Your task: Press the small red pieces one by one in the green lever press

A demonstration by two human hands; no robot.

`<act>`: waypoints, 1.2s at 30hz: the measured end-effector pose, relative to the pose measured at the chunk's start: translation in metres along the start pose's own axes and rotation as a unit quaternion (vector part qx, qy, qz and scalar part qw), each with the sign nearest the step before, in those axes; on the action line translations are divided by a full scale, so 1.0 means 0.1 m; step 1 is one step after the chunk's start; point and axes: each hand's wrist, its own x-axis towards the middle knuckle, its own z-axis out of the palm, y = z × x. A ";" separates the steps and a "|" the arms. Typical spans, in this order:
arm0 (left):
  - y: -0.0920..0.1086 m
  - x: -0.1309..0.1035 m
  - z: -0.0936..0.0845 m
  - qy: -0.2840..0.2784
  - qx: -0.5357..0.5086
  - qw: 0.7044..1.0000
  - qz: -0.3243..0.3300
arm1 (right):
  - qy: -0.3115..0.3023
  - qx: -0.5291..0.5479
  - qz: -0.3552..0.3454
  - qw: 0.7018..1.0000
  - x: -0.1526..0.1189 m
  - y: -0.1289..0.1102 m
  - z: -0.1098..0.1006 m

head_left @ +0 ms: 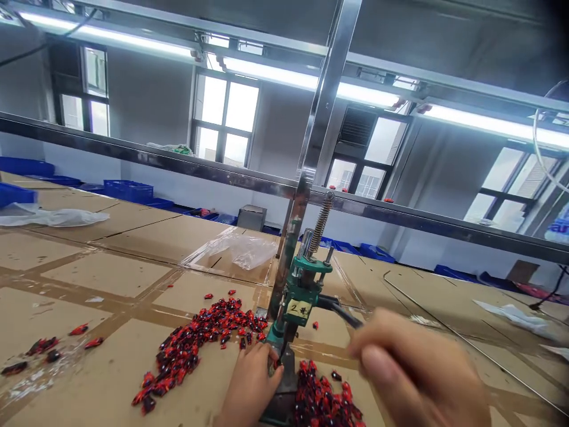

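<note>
A green hand press (303, 284) with a coil spring on top and a "2#" label stands upright on the table. My left hand (253, 379) is at its base, thumb and fingers closed under the press head; what they pinch is mostly hidden. Around the end of the press's dark lever (344, 313) my right hand (422, 370) is closed, a little blurred. Left of the press lies a long heap of small red-and-black parts (191, 338). A second heap of red-and-black parts (326, 397) lies right of the base, between my hands.
Taped cardboard (133, 273) covers the table. A metal post (326, 89) rises behind the press and meets a horizontal rail (200, 172). Several loose parts (44, 344) lie at far left. A thin metal rod (462, 338) lies at right. Blue bins (128, 190) line the back.
</note>
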 end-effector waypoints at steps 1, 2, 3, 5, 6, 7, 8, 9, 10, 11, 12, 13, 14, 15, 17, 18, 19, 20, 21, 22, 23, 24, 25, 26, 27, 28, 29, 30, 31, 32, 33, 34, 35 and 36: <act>0.02 -0.01 0.03 0.000 0.006 1.000 -0.015 | 0.009 0.029 0.049 0.998 0.23 0.10 -0.03; 0.03 -0.03 0.06 0.000 0.008 0.999 -0.032 | 0.017 0.052 0.093 0.994 0.45 0.20 -0.03; 0.04 -0.06 0.10 0.001 0.004 0.999 -0.050 | 0.028 0.063 0.127 0.989 0.66 0.30 -0.03; 0.02 -0.12 0.15 -0.004 -0.028 0.997 -0.074 | 0.053 0.082 0.170 0.981 0.95 0.48 0.01; 0.00 -0.15 0.15 -0.010 -0.050 0.996 -0.080 | 0.064 0.092 0.179 0.977 1.02 0.55 0.03; -0.02 -0.17 0.12 -0.017 -0.069 0.994 -0.083 | 0.072 0.107 0.183 0.975 1.06 0.61 0.04; -0.05 -0.17 0.06 -0.018 -0.077 0.993 -0.084 | 0.079 0.123 0.182 0.973 1.07 0.65 0.05; -0.09 -0.14 -0.03 -0.010 -0.070 0.994 -0.086 | 0.082 0.135 0.177 0.972 1.05 0.67 0.06; -0.13 -0.09 -0.13 0.003 -0.042 0.995 -0.088 | 0.086 0.141 0.171 0.971 1.03 0.67 0.06; -0.17 0.00 -0.23 0.020 -0.002 0.996 -0.088 | 0.090 0.145 0.165 0.971 1.01 0.66 0.06; -0.21 0.10 -0.32 0.028 0.050 0.995 -0.085 | 0.094 0.147 0.161 0.971 1.00 0.65 0.06; -0.26 0.22 -0.40 0.020 0.101 0.991 -0.081 | 0.097 0.147 0.160 0.971 0.99 0.64 0.06; -0.30 0.34 -0.44 0.006 0.123 0.990 -0.074 | 0.101 0.149 0.161 0.970 0.99 0.62 0.06; -0.34 0.46 -0.46 -0.009 0.141 0.988 -0.069 | 0.103 0.151 0.163 0.970 1.00 0.61 0.05; -0.42 0.65 -0.43 -0.039 0.151 0.986 -0.054 | 0.106 0.155 0.165 0.968 1.01 0.61 0.05; -0.46 0.72 -0.40 -0.050 0.153 0.986 -0.047 | 0.107 0.154 0.165 0.968 1.02 0.61 0.04; -0.49 0.76 -0.38 -0.058 0.153 0.986 -0.040 | 0.106 0.151 0.164 0.969 1.02 0.62 0.04; -0.51 0.78 -0.36 -0.064 0.149 0.986 -0.034 | 0.105 0.148 0.163 0.970 1.01 0.62 0.04; -0.53 0.78 -0.36 -0.065 0.142 0.987 -0.029 | 0.103 0.146 0.162 0.971 1.01 0.62 0.04; -0.54 0.76 -0.36 -0.066 0.132 0.989 -0.025 | 0.102 0.144 0.161 0.971 1.00 0.62 0.04; -0.53 0.73 -0.38 -0.067 0.124 0.990 -0.019 | 0.104 0.145 0.161 0.971 1.00 0.62 0.04; -0.52 0.69 -0.40 -0.069 0.103 0.992 -0.013 | 0.108 0.147 0.160 0.970 0.99 0.62 0.04; -0.50 0.64 -0.41 -0.071 0.058 0.996 -0.009 | 0.113 0.151 0.158 0.969 0.99 0.62 0.04; -0.47 0.59 -0.42 -0.073 -0.013 0.997 -0.008 | 0.116 0.155 0.156 0.968 0.99 0.62 0.04; -0.45 0.53 -0.40 -0.072 -0.100 0.992 -0.015 | 0.119 0.159 0.156 0.968 0.99 0.62 0.05; -0.43 0.48 -0.37 -0.066 -0.191 0.979 -0.029 | 0.120 0.164 0.155 0.967 0.99 0.63 0.05; -0.42 0.43 -0.32 -0.055 -0.269 0.960 -0.048 | 0.121 0.167 0.154 0.966 0.99 0.63 0.05; -0.43 0.39 -0.25 -0.042 -0.323 0.943 -0.067 | 0.123 0.170 0.153 0.966 1.00 0.64 0.06; -0.45 0.36 -0.17 -0.031 -0.342 0.936 -0.077 | 0.125 0.172 0.152 0.965 1.00 0.65 0.06; -0.49 0.34 -0.08 -0.027 -0.341 0.937 -0.078 | 0.126 0.174 0.150 0.965 1.00 0.65 0.07; -0.52 0.32 0.01 -0.029 -0.325 0.943 -0.068 | 0.128 0.175 0.148 0.965 1.00 0.65 0.07; -0.56 0.31 0.09 -0.034 -0.301 0.952 -0.049 | 0.126 0.176 0.147 0.965 1.00 0.65 0.07; -0.59 0.31 0.16 -0.037 -0.274 0.961 -0.026 | 0.124 0.177 0.148 0.965 0.99 0.65 0.07; -0.61 0.31 0.22 -0.034 -0.245 0.969 0.000 | 0.122 0.178 0.149 0.965 0.98 0.64 0.08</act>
